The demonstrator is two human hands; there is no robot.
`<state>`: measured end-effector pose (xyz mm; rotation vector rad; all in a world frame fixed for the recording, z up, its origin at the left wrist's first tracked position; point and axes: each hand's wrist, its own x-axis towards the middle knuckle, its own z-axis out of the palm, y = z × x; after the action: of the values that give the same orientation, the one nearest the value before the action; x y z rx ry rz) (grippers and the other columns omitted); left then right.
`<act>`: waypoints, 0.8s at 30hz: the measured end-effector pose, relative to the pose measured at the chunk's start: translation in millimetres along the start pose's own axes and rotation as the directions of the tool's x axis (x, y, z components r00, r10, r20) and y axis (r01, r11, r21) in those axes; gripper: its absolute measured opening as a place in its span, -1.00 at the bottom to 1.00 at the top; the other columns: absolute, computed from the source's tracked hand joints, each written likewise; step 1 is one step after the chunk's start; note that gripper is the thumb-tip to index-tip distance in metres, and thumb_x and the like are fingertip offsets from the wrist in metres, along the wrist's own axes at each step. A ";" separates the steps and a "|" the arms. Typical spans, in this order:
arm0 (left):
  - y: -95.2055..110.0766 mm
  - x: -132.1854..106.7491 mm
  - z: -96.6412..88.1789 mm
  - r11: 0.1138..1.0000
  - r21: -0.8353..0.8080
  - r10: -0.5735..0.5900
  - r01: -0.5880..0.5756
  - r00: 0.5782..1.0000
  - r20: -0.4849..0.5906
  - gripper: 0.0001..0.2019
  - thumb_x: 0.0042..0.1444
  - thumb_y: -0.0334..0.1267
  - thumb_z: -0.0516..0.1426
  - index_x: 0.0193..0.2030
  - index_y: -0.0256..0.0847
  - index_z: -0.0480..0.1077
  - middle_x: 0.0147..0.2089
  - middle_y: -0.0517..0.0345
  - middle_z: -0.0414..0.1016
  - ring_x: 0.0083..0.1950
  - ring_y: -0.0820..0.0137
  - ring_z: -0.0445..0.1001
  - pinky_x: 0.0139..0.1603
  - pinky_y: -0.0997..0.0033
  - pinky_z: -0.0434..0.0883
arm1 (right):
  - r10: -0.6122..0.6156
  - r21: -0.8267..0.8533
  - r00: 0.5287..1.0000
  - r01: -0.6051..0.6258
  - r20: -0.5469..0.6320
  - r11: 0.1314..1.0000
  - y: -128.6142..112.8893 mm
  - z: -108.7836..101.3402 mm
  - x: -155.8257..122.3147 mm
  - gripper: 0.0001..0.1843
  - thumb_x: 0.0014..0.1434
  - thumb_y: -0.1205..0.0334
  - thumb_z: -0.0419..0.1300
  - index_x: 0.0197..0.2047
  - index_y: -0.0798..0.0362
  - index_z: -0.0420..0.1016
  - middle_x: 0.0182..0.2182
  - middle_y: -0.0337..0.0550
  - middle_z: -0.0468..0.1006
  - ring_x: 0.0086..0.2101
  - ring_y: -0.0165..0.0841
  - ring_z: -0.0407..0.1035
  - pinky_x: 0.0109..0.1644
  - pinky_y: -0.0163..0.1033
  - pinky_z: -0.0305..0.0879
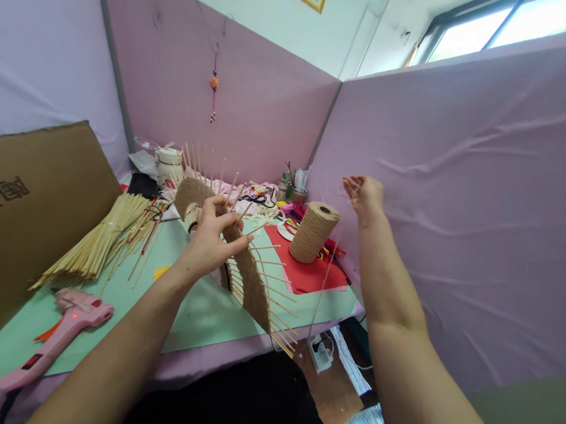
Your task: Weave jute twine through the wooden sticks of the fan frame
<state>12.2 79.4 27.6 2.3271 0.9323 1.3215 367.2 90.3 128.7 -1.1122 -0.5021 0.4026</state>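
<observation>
Two bare hands work above the near edge of a green-topped desk (200, 316). The left hand (209, 236) has its grip closed over the top of a twine-wrapped arch (254, 287), thumb on the near face and fingers curled over the far one. We see the arch standing upright on the desk, one end reaching past the desk's front edge, with thin bamboo spokes poking out all along its curve.

The right hand (366, 196) is lifted well clear of the desk, close to the pink partition (456, 203) on that side. Its fingertips are pinched together, and we make out a twine strand (324, 285) running from them down toward the arch's lower end; the pinch itself is too small for us to read finely.

A twine spool (313, 232) stands tilted on a red sheet (308, 274), between the arch and the right forearm. Left of the arch lies a bundle of bamboo sticks (101, 242), and nearer us a pink glue gun (59, 333) rests on the desk. A cardboard sheet (29, 203) leans at the far left. Below the desk's front edge a white power strip (320, 354) lies on the floor.
</observation>
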 end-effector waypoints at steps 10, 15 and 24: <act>9.0 5.1 8.0 1.000 0.023 0.015 -0.015 1.000 0.014 -0.79 0.01 -0.09 0.24 -0.37 -0.19 0.43 0.14 0.02 0.10 0.23 0.09 0.15 0.33 -0.08 0.13 | -0.624 0.028 0.742 0.638 0.244 0.770 -124.7 -44.7 -51.8 -0.87 0.18 0.34 0.01 -0.41 0.03 0.29 -0.29 -0.12 0.51 -0.27 -0.35 0.50 -0.29 -0.21 0.39; 8.4 6.2 6.5 1.000 0.019 0.010 -0.010 1.000 0.010 -0.80 0.01 -0.10 0.24 -0.37 -0.19 0.41 0.13 0.03 0.11 0.24 0.12 0.15 0.34 -0.06 0.12 | -0.427 -0.080 0.808 0.497 0.407 0.864 -120.5 19.6 -16.2 -0.82 0.20 0.44 0.02 -0.42 0.06 0.26 -0.24 -0.13 0.51 -0.29 -0.46 0.42 -0.15 -0.21 0.40; 4.7 2.3 4.2 1.000 0.008 0.000 0.000 1.000 0.011 -0.78 0.04 -0.07 0.22 -0.33 -0.18 0.41 0.15 0.02 0.10 0.26 0.11 0.14 0.36 -0.04 0.12 | -0.661 -0.429 0.663 0.742 0.351 0.515 -99.5 67.0 56.3 -0.65 0.18 0.59 0.05 -0.54 0.02 0.22 -0.09 -0.04 0.43 0.03 -0.49 0.23 0.27 -0.21 0.00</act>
<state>18.5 77.6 29.4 2.3381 0.9360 1.3066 380.9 131.7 253.8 -1.3093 -1.2079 -0.4380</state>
